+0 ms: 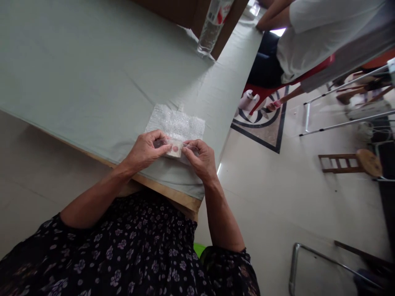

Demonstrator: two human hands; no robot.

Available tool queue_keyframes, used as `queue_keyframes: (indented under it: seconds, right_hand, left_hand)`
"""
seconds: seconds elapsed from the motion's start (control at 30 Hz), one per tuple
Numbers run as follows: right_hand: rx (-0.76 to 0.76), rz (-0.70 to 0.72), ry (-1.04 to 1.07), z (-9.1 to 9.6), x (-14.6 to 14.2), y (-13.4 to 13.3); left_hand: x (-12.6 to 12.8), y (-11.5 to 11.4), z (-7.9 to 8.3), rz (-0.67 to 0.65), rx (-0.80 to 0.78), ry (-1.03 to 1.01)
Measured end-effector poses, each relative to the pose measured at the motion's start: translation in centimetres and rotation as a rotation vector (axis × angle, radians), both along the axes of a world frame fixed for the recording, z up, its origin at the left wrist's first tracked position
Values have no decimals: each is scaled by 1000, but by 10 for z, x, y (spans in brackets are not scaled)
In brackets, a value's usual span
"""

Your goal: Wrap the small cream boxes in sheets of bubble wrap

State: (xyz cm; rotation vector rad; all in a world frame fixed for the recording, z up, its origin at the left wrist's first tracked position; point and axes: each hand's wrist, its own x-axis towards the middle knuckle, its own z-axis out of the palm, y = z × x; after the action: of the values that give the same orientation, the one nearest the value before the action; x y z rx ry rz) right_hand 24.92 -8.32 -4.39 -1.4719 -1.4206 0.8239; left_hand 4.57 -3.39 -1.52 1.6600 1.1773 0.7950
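Observation:
Near the table's front corner, a small pale packet (pixel 175 149) with a round reddish mark sits between my two hands. My left hand (pixel 147 149) pinches its left side with thumb and forefinger. At its right side, the thumb and fingers of my right hand (pixel 200 157) are closed in a pinch too. Something clear, like thin plastic, shows by the fingers, but I cannot make out its shape. Just beyond the packet, a sheet of bubble wrap (pixel 176 122) lies flat on the cloth, its near edge partly hidden by my hands.
A pale green cloth covers the table (pixel 77 74). A clear water bottle (pixel 212 31) stands beside a brown cardboard box (pixel 173 12) at the far side. To the right, a person in a white top (pixel 321 33) sits on a red chair (pixel 317 70). A wooden stool (pixel 368 162) is farther right.

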Motion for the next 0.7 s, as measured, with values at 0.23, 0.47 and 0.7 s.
queue_keyframes:
  seconds: [0.23,0.47,0.7]
  right_hand:
    - [352,-290,-431,14,3,-21]
    - [399,76,-748,18,-29,-44]
    - [334,152,-838,14,-29,-29]
  left_hand:
    - [1,-1,-2,14,-11,10]
    - [2,1,-6,20,54,55]
    - [-21,11,2,-38,34,92]
